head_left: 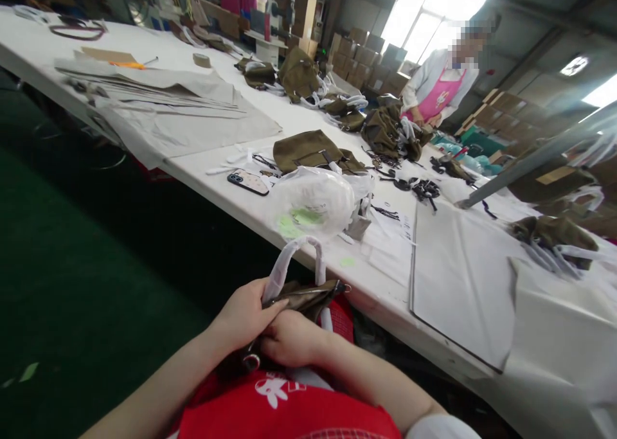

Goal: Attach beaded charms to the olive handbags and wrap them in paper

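An olive-brown handbag [308,299] lies over my lap at the table's near edge. Its handle [294,249] is wrapped in white and arches up above the bag's opening. My left hand [248,313] grips the bag's left side beside the foot of the handle, thumb across the top edge. Closed against the near side of the bag is my right hand [294,337], its fingertips hidden. Metal rings show at the bag's two ends. Just beyond the handle, a clear plastic bag [313,198] with green pieces in it rests on the table edge.
The long white table [187,169] carries a phone [248,182], stacked grey sheets [159,101], an olive bag [306,150], black straps [424,188] and a large white board [457,278]. A slanted metal pole [520,169] rises at right. Across the table stands a co-worker [438,89] in a pink apron.
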Demonstrator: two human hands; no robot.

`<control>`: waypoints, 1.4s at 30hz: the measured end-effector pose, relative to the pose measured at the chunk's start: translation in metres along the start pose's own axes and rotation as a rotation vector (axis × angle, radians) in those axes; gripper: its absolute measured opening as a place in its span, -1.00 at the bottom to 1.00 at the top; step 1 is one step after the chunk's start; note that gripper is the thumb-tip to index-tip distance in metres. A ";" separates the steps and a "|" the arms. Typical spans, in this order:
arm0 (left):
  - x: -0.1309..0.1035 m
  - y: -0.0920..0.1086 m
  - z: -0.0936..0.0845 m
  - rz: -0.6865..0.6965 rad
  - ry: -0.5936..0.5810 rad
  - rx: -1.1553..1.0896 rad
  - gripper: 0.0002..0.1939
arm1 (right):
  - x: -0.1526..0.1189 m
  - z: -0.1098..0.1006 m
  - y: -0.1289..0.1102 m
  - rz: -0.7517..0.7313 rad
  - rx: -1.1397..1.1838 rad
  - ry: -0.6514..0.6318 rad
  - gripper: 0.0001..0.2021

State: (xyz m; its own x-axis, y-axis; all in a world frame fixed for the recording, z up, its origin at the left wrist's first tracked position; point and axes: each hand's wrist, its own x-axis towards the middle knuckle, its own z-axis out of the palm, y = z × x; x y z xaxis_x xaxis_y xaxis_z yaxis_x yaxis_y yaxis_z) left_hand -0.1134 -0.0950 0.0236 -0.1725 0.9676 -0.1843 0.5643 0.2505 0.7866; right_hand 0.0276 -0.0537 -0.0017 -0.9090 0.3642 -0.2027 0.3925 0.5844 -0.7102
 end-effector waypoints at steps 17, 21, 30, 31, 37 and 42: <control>-0.006 -0.002 0.003 0.613 0.044 0.530 -0.63 | -0.011 -0.021 0.023 0.311 1.111 0.213 -0.75; -0.004 -0.010 0.003 0.654 0.096 0.493 -0.70 | -0.014 -0.035 0.012 0.222 0.792 0.180 -0.74; -0.023 -0.025 -0.010 0.729 0.134 0.395 -0.79 | 0.053 -0.117 0.081 0.036 -0.247 0.647 -0.56; -0.026 -0.022 -0.017 0.740 0.091 0.399 -0.81 | 0.065 -0.119 0.095 0.022 -0.302 0.567 -0.46; -0.026 -0.004 -0.048 0.783 -0.042 0.398 -0.85 | 0.107 -0.105 0.144 0.040 -0.451 0.222 -0.30; -0.009 0.002 -0.029 0.693 -0.019 0.488 -0.83 | 0.123 -0.114 0.155 0.064 -0.454 0.286 -0.36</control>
State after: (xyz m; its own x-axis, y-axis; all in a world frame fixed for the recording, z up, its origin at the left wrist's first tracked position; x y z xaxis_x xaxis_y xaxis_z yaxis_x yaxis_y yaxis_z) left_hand -0.1343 -0.1039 0.0442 0.3515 0.9069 0.2325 0.8234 -0.4176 0.3841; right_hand -0.0068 0.1642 -0.0603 -0.8318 0.5551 0.0005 0.5245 0.7863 -0.3266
